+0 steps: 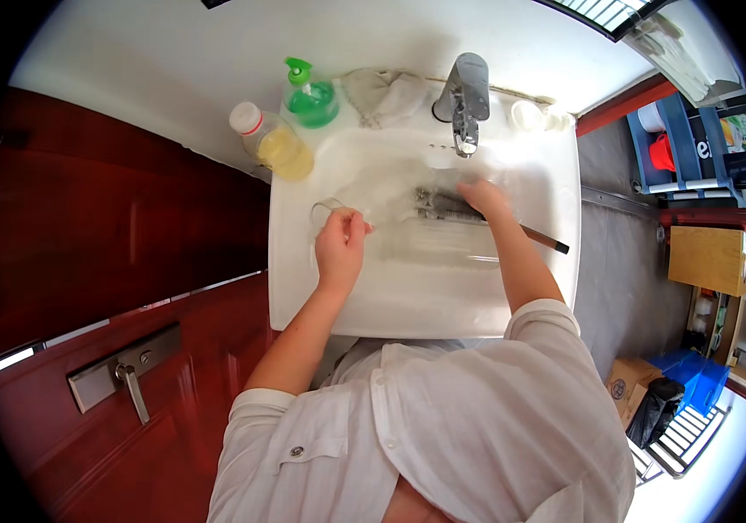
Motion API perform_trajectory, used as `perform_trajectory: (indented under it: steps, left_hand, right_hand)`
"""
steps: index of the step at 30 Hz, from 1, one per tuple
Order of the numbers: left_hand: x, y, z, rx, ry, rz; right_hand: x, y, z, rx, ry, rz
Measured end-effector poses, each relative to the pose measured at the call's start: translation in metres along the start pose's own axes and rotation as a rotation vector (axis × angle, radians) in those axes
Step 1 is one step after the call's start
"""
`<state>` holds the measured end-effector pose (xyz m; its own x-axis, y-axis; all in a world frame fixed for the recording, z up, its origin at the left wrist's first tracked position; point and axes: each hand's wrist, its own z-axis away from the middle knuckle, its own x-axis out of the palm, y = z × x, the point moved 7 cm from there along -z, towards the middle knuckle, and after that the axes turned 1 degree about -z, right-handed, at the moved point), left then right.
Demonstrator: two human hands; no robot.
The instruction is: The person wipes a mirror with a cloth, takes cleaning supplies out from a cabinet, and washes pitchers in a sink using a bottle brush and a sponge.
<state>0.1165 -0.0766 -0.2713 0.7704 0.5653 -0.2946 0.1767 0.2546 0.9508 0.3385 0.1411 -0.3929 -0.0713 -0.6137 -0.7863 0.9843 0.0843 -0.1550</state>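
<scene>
Toward the left edge of the sink [390, 315], left hand [340, 248] curled by clear loop [327, 201]; right hand [487, 200] at brush [448, 206]; grips cannot be told.

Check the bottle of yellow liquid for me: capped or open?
Capped: a white cap sits over the neck of the bottle.

brush [444, 206] — in sink [425, 307] | cloth [381, 96] — between dispenser [313, 106] and faucet [467, 91]

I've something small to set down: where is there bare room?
Free: the sink's front strip, between left forearm and right forearm. Crowded: its back, with green bottle, yellow bottle, cloth and faucet; mid-sink, left hand and right hand.
</scene>
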Motion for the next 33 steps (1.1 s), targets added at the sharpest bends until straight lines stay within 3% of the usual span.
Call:
perform_trajectory:
  steps: [1, 3, 4, 6, 8, 10, 11, 12, 13, 14, 16, 17, 18, 21, 23, 25, 26, 31, 33]
  left_hand:
    - [0.002, 0.001, 0.0, -0.005, -0.023, 0.005]
    - [0.002, -0.007, -0.008, -0.06, -0.052, 0.075]
    - [0.001, -0.013, -0.008, -0.116, -0.072, 0.149]
    - [0.0, -0.022, -0.011, -0.134, -0.108, 0.169]
    - [0.004, -0.026, -0.011, -0.144, -0.147, 0.198]
    - [0.005, -0.003, -0.007, -0.028, -0.174, 0.094]
    - [0.008, 0.009, -0.01, -0.02, -0.171, 0.101]
    - [0.014, 0.031, -0.012, 0.123, -0.222, -0.034]
    - [0.022, 0.045, -0.013, 0.263, -0.276, -0.171]
    - [0.031, 0.049, -0.016, 0.269, -0.274, -0.171]
    - [0.053, 0.046, -0.022, 0.113, -0.345, 0.175]
    - [0.064, 0.045, -0.024, 0.125, -0.351, 0.178]
    - [0.078, 0.042, -0.025, 0.183, -0.405, 0.11]
    - [0.103, 0.061, -0.024, 0.306, -0.472, -0.05]
    - [0.119, 0.075, -0.023, 0.381, -0.477, -0.142]
    - [0.14, 0.09, -0.013, 0.644, -0.52, -0.399]
    - [0.153, 0.092, -0.011, 0.652, -0.511, -0.388]
    - [0.164, 0.062, -0.033, 0.311, -0.427, -0.341]
    - [0.165, 0.057, -0.04, 0.286, -0.437, -0.354]
  right_hand:
    - [0.006, 0.01, -0.015, 0.0, -0.001, 0.0]
    - [0.021, 0.014, -0.04, -0.063, -0.005, -0.392]
    - [0.021, 0.016, -0.04, -0.063, -0.004, -0.392]
    - [0.003, 0.033, -0.033, 0.098, 0.293, -0.417]
    - [0.002, 0.03, -0.028, 0.06, 0.278, -0.365]
    - [-0.008, 0.018, -0.011, 0.019, 0.258, -0.308]
    - [-0.042, 0.008, 0.007, -0.081, 0.462, -0.408]
    - [-0.075, -0.005, 0.032, -0.184, 0.658, -0.508]
    - [-0.092, -0.012, 0.045, -0.26, 0.681, -0.731]
    - [-0.115, -0.017, 0.06, -0.341, 0.702, -0.956]
    - [-0.142, -0.038, 0.086, -0.365, 0.526, -1.162]
    - [-0.154, -0.043, 0.095, -0.385, 0.434, -1.216]
    - [-0.168, -0.048, 0.105, -0.391, 0.443, -1.216]
    - [-0.162, -0.077, 0.111, -0.438, 0.021, -1.165]
    - [-0.163, -0.084, 0.109, -0.441, -0.045, -1.197]
    - [-0.158, -0.087, 0.104, -0.441, -0.081, -1.212]
    - [-0.158, -0.086, 0.101, -0.442, -0.113, -1.22]
    - [-0.162, -0.093, 0.095, -0.447, -0.13, -1.187]
    - [-0.168, -0.094, 0.096, -0.441, -0.114, -1.249]
